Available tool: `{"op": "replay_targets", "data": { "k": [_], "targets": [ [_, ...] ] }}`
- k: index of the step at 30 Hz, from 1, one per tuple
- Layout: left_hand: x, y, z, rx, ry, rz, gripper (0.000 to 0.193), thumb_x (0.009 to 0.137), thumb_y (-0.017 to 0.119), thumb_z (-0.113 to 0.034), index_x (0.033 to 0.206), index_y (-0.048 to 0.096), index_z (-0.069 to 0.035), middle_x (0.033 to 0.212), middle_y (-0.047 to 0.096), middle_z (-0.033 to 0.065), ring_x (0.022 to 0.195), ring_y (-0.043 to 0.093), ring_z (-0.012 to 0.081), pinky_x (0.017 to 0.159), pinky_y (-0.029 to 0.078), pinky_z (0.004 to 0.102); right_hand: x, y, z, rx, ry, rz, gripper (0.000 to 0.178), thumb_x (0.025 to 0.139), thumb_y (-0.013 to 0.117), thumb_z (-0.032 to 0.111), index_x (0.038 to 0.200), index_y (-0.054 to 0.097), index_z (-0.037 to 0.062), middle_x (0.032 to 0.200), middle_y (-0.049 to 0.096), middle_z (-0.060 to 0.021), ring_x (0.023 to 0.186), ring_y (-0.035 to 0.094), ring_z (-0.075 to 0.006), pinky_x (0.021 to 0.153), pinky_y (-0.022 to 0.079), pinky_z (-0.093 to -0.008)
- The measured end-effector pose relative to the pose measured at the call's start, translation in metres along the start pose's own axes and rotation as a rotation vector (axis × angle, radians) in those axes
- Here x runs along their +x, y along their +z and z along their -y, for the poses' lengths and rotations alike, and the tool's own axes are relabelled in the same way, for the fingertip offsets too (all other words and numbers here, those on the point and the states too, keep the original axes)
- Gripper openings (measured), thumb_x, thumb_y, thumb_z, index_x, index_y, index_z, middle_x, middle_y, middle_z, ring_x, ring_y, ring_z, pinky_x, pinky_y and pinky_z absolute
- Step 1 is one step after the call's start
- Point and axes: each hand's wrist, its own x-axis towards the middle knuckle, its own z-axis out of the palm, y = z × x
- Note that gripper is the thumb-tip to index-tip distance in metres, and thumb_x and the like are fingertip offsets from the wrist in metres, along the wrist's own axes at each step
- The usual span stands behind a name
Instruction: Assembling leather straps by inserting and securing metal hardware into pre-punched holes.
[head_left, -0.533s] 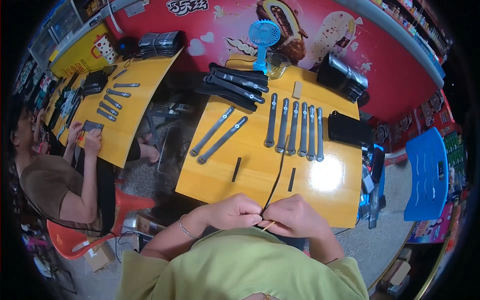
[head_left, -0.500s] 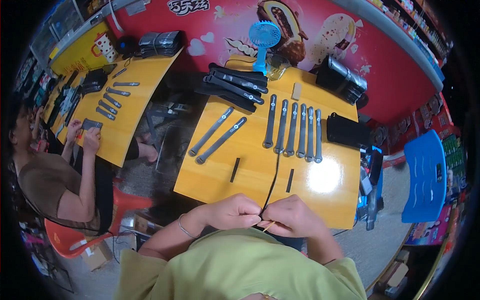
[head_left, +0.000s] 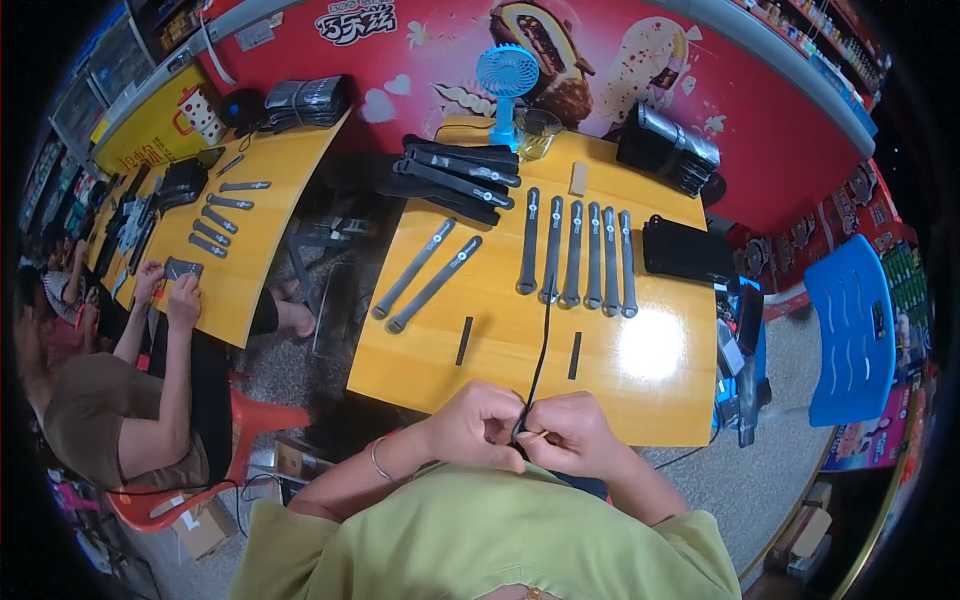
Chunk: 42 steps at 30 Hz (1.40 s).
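Note:
Close to my body, at the near edge of the yellow table [head_left: 650,405], both my hands work on a thin black cord [head_left: 542,350]. It runs from between them up to the row of straps. My left hand [head_left: 476,424] curls round the cord's lower end, thumb and forefinger forming a loop about it. Pressed close beside it, my right hand [head_left: 575,432] pinches the black piece and a thin yellowish stick [head_left: 543,436]; the grip is partly hidden by the fingers. Several dark grey straps [head_left: 573,255] with rounded ends lie side by side beyond; two more straps [head_left: 433,285] slant at the left.
Two black strips are stuck on the tabletop. A black strap pile [head_left: 450,175], blue fan [head_left: 507,90], glass [head_left: 538,135], wrapped bundle [head_left: 668,150] and black pouch [head_left: 687,250] stand farther back. A co-worker [head_left: 130,410] sits at the left table; a blue chair [head_left: 850,330] stands right.
My left thumb has come away from its forefinger, leaving a gap between them. Both hands stay near the table edge with the cord. The whole view has shifted slightly.

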Motion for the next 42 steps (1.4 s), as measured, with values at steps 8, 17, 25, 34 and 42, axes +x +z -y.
{"op": "replay_targets", "data": {
  "k": [8,17,25,34,42],
  "targets": [
    [-0.002,-0.007,-0.001,-0.102,0.025,0.137,0.038,0.085,0.064,-0.017,0.060,0.041,0.000,0.054,0.037,0.0075,0.049,0.037,0.0193,0.048,0.030,0.0330,-0.006,-0.002,0.002,0.543,0.151,0.120,0.026,0.088,0.054,0.009,0.064,0.048,0.0031,0.050,0.045,0.0011,0.045,0.041,-0.0042,0.042,0.030,-0.0237],
    [-0.037,-0.042,0.007,-0.325,-0.050,0.069,0.030,0.081,0.060,-0.003,0.058,0.041,0.000,0.053,0.038,0.0072,0.052,0.040,0.0206,0.051,0.033,0.0317,-0.019,-0.042,0.010,0.762,0.333,-0.078,0.030,0.083,0.061,0.017,0.060,0.045,0.0056,0.050,0.044,0.0007,0.044,0.043,-0.0056,0.040,0.032,-0.0237],
    [0.000,-0.019,-0.001,0.114,-0.283,0.170,0.035,0.081,0.064,-0.010,0.114,0.055,-0.003,0.091,0.058,0.0091,0.075,0.057,0.0157,0.069,0.047,0.0268,0.009,-0.009,0.017,0.139,0.135,0.153,0.021,0.078,0.061,0.014,0.062,0.049,0.0057,0.051,0.046,-0.0058,0.043,0.046,-0.0211,0.043,0.037,-0.0315],
    [0.005,-0.016,-0.001,0.269,-0.286,-0.111,0.022,0.077,0.068,0.000,0.099,0.064,-0.001,0.083,0.060,0.0070,0.077,0.060,0.0145,0.063,0.048,0.0263,0.000,-0.021,0.006,-0.177,0.126,0.173,0.011,0.075,0.062,0.016,0.069,0.060,0.0073,0.057,0.055,-0.0093,0.052,0.056,-0.0273,0.049,0.043,-0.0351],
    [-0.007,-0.018,0.005,0.332,-0.428,-0.168,0.007,0.083,0.066,-0.006,0.086,0.063,0.000,0.073,0.062,0.0052,0.061,0.061,0.0121,0.056,0.048,0.0251,-0.019,-0.069,-0.030,-0.447,0.510,-0.311,0.016,0.086,0.057,0.020,0.098,0.062,0.0090,0.074,0.064,-0.0104,0.065,0.062,-0.0287,0.060,0.048,-0.0366]
  ]
}}
